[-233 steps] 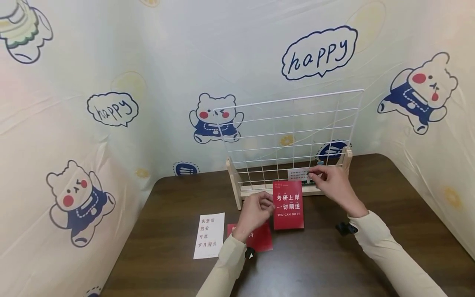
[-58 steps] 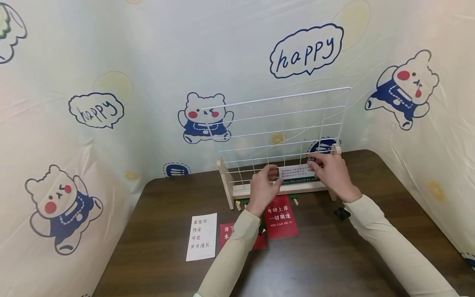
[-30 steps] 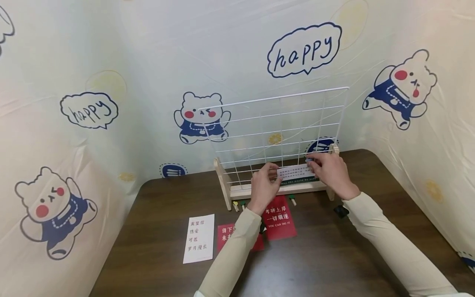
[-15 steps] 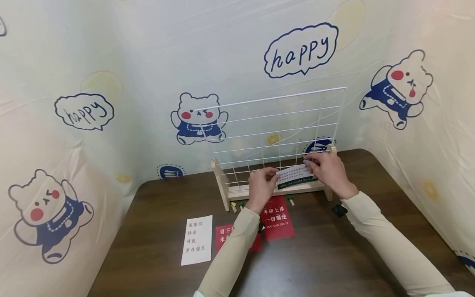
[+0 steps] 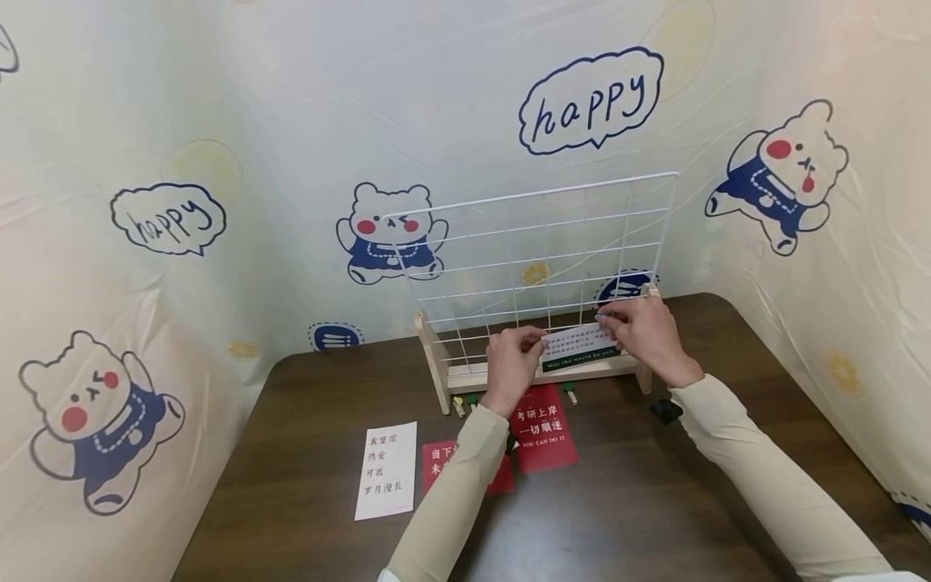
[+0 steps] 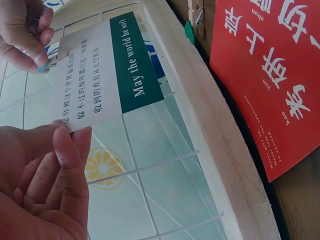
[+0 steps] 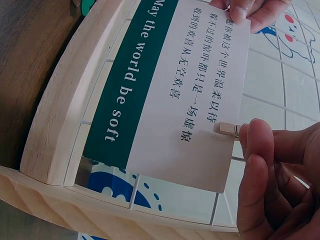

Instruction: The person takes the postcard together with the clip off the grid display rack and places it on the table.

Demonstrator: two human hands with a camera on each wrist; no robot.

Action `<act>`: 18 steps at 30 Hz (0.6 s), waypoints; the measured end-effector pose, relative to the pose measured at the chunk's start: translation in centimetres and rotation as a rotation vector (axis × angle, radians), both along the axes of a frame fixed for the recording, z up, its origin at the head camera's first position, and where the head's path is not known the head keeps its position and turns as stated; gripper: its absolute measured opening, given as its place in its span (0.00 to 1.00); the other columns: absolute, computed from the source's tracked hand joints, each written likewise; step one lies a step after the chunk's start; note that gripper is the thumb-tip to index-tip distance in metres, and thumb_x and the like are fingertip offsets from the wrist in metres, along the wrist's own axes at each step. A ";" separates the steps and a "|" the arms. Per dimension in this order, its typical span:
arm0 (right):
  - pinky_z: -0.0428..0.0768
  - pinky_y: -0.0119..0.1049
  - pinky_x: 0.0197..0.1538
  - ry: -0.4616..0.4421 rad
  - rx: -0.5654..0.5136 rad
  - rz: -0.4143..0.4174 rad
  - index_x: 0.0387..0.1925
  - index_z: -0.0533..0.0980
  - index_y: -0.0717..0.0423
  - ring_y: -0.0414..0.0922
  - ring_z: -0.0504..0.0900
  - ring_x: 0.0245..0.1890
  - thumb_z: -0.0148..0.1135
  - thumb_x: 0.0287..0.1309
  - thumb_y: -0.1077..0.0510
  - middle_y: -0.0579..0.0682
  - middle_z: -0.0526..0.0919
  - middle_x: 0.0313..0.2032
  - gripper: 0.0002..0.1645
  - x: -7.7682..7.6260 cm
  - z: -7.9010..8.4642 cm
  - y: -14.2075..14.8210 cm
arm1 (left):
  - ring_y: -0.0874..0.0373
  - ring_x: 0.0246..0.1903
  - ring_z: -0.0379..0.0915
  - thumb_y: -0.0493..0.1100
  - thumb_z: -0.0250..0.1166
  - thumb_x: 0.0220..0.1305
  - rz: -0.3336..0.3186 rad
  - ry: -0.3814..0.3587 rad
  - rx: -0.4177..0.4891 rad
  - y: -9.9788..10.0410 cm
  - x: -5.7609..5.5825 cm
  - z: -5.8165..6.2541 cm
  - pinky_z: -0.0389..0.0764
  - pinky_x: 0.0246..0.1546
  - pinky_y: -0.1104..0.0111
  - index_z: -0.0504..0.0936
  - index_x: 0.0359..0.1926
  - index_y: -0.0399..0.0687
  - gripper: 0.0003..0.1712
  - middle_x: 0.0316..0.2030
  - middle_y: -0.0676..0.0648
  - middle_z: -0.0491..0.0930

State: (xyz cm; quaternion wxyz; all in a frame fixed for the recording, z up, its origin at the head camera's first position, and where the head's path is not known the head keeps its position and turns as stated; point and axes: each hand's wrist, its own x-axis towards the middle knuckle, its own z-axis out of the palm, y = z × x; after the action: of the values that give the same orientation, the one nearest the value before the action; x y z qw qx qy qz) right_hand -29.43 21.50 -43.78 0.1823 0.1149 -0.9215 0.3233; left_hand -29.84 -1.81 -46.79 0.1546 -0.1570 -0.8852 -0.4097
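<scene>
A white card with a dark green lower band stands against the lower part of a white wire grid rack. My left hand pinches its upper left corner between thumb and fingers. On the other side, my right hand pinches a small wooden clothespin, whose jaws sit over the card's upper edge. A bit of blue on the clothespin shows in the left wrist view. Whether the clothespin also grips a grid wire I cannot tell.
The rack has a wooden base. In front lie a red card, another red card partly under my left sleeve, and a white card. Several small clothespins lie by the base, one with a green top.
Earlier my left hand was at the red card, which now lies flat on the table. It has since moved to the white-and-green card and pinches its corner. My right hand has stayed by that card.
</scene>
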 end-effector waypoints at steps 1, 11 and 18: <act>0.75 0.29 0.20 -0.002 -0.006 0.000 0.44 0.88 0.65 0.38 0.79 0.14 0.67 0.66 0.65 0.57 0.86 0.23 0.09 0.0 0.0 0.0 | 0.62 0.32 0.87 0.42 0.69 0.71 0.000 -0.003 -0.002 0.0 0.0 0.0 0.80 0.29 0.75 0.92 0.46 0.48 0.08 0.35 0.48 0.92; 0.73 0.28 0.19 0.056 -0.020 -0.004 0.44 0.88 0.66 0.38 0.77 0.14 0.68 0.65 0.65 0.58 0.87 0.23 0.09 0.3 -0.5 -0.1 | 0.61 0.32 0.87 0.42 0.70 0.70 0.010 -0.015 -0.004 0.0 0.4 -0.1 0.80 0.31 0.75 0.92 0.45 0.48 0.07 0.36 0.48 0.92; 0.73 0.27 0.20 0.083 -0.052 0.001 0.45 0.87 0.67 0.39 0.78 0.15 0.68 0.65 0.66 0.63 0.89 0.30 0.10 0.5 0.3 -0.1 | 0.62 0.32 0.87 0.42 0.70 0.69 0.008 0.007 -0.013 -0.2 0.2 0.1 0.81 0.32 0.73 0.92 0.44 0.49 0.07 0.35 0.49 0.92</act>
State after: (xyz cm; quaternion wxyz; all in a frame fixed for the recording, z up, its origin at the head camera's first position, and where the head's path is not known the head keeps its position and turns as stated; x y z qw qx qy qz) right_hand -28.97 21.37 -43.45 0.2232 0.1239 -0.9043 0.3422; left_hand -29.67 -2.00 -46.72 0.1582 -0.1561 -0.8879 -0.4029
